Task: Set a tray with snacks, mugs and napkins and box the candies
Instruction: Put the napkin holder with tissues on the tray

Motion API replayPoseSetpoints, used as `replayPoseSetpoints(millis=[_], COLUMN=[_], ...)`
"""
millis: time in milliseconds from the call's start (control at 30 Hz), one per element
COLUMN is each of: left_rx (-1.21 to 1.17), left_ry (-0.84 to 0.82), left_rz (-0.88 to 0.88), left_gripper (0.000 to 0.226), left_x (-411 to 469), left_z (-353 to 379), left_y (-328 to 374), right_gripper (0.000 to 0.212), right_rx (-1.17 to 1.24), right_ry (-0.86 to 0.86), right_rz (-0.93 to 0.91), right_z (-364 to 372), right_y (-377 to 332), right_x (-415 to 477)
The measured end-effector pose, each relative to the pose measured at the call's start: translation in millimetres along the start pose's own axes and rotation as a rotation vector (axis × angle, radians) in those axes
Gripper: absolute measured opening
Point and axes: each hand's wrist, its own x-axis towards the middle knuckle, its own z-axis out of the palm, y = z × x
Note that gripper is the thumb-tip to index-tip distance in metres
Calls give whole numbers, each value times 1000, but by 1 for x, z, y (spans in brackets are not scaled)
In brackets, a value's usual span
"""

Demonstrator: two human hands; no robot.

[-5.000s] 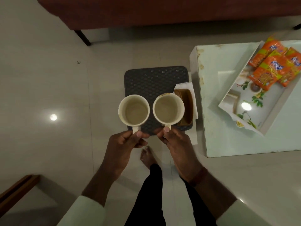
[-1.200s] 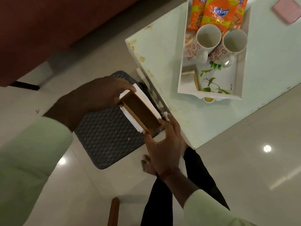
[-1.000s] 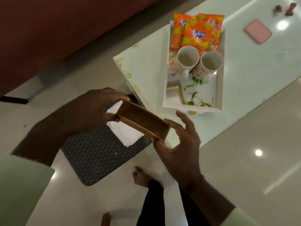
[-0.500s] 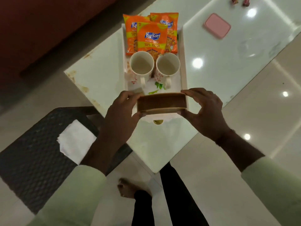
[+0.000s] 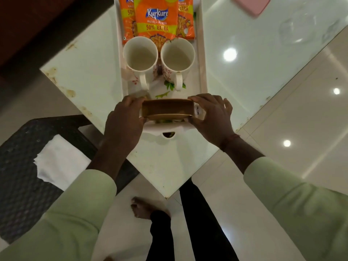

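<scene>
Napkin holder (image 5: pixel 167 108), brown and empty, is being held over the tray's (image 5: pixel 203 53) near end, left hand (image 5: pixel 125 121) and right hand (image 5: pixel 212 117) fingers pinching its two ends. Two mugs (image 5: pixel 140 53) are sitting mid-tray, orange snack packets (image 5: pixel 156 17) lying behind them. White napkins (image 5: pixel 58 162) are lying on the dark stool (image 5: pixel 18 185) beside the desk's (image 5: pixel 84 63) near corner.

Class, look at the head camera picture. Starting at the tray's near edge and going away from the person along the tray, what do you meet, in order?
Tray's near rim with its handle slot → brown napkin holder, held by the left hand and right hand → two empty mugs side by side → orange Kurkure snack packets.
</scene>
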Motion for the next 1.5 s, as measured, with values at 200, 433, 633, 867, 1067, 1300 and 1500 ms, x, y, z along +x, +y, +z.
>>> replayPoseSetpoints(millis=[200, 433, 633, 867, 1067, 1300, 1500], left_rx=[-34, -195, -179, -114, -255, -187, -277], left_ry=[-29, 103, 234, 54, -49, 16, -109], left_rz=[-39, -113, -225, -369, -407, -297, -437], left_gripper=[64, 66, 41, 40, 56, 53, 64], left_x=[-3, -49, -110, -144, -136, -116, -119], left_z=[-4, -54, -93, -101, -63, -33, -41], left_y=[4, -28, -113, -193, -220, -224, -203], right_gripper=[64, 71, 56, 57, 67, 12, 8], right_rx=[14, 138, 351, 553, 571, 685, 663], right_ry=[17, 255, 196, 4, 9, 19, 9], right_rz=[42, 80, 90, 296, 562, 612, 324], right_z=[3, -13, 21, 105, 157, 176, 122], right_y=[0, -47, -138, -228, -245, -244, -243], right_x=[-8, -63, -115, -150, -144, -138, -128])
